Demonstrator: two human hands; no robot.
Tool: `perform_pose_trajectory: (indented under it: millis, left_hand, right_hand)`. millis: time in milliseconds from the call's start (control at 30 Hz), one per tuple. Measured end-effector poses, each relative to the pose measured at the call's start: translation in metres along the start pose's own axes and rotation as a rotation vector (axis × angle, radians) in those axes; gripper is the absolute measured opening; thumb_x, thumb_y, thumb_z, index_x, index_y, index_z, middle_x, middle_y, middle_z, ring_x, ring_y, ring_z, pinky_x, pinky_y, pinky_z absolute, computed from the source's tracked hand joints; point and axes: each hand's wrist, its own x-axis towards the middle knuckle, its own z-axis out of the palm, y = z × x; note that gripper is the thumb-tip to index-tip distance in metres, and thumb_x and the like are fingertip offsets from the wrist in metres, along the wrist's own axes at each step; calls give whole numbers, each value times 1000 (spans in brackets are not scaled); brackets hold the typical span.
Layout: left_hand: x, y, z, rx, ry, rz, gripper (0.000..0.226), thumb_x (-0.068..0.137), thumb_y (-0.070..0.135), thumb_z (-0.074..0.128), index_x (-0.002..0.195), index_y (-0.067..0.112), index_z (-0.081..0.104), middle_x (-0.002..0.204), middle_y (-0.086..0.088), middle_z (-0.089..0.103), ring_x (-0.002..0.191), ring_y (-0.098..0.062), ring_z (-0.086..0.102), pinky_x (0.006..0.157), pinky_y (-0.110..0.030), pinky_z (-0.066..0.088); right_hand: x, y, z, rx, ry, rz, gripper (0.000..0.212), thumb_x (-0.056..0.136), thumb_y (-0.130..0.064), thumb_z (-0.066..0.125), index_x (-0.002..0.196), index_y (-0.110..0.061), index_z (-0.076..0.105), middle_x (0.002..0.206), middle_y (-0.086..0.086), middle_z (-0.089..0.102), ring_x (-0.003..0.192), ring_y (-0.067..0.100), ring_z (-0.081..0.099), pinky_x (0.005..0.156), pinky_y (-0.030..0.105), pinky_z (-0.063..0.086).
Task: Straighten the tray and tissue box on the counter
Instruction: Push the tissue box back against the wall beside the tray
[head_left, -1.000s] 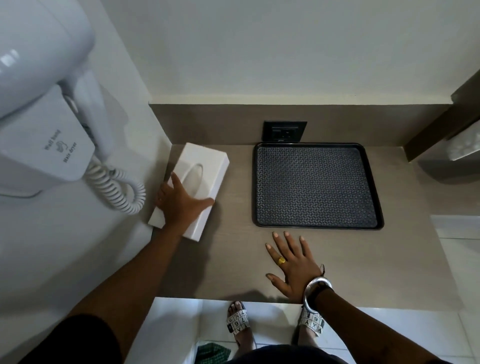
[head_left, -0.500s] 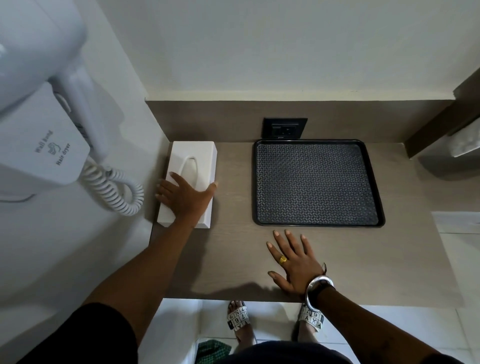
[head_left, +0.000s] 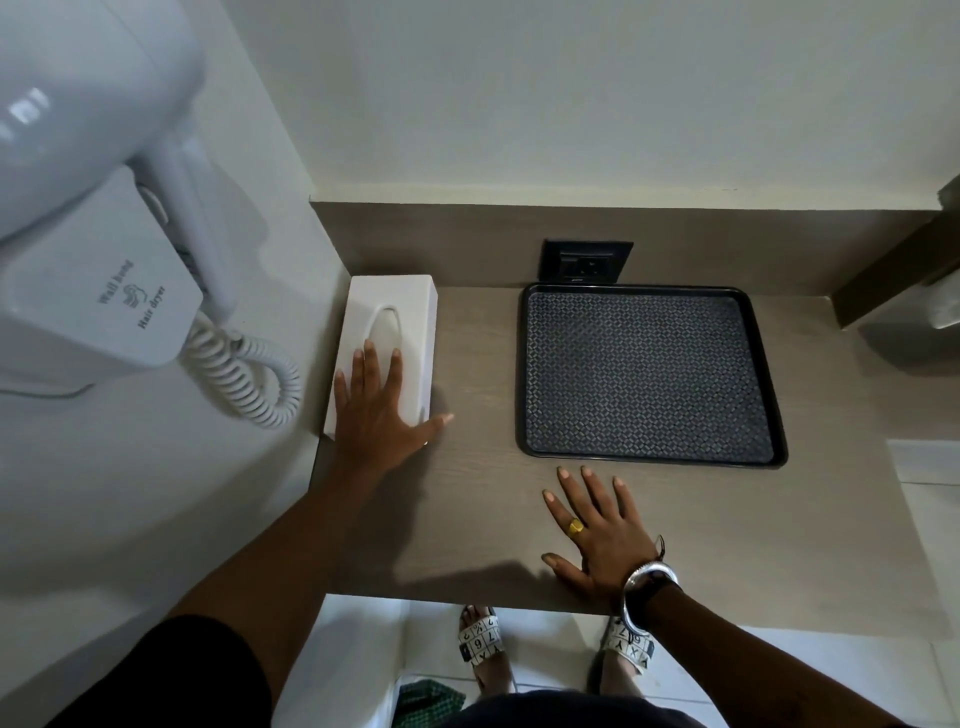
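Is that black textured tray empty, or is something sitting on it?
Empty. The black textured tray shows only its bare patterned surface from rim to rim; the right hand rests flat on the counter before it, not touching it.

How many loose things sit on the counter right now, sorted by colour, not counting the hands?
White: 1, the tissue box
Black: 1, the tray
Total: 2

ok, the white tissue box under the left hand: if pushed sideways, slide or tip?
Probably slides: the tissue box lies long and low on the smooth counter. Likely light; the left hand lies flat on it, without gripping.
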Motion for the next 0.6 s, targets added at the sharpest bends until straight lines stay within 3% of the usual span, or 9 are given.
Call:
perform_pose_trajectory:
  millis: [467,600]
  left_hand:
    - [24,-28,3,54,9,31,107,75,85,30,156,17,22,162,-22,24,149,-40,25,121,-57,19]
    - [25,-29,-4,35,-37,42,108,76,86,25,157,14,22,162,-23,23,149,-42,25,120,-59,17]
  right_hand:
    - [-1,-1,-1,-6,-11,7,79,85,-74,37,150,-28,34,159,7,30,144,37,29,112,60,14]
    - [-3,3,-1,44,13,-21,79,87,-74,33,153,-29,27,163,5,21,148,35,21,114,61,15]
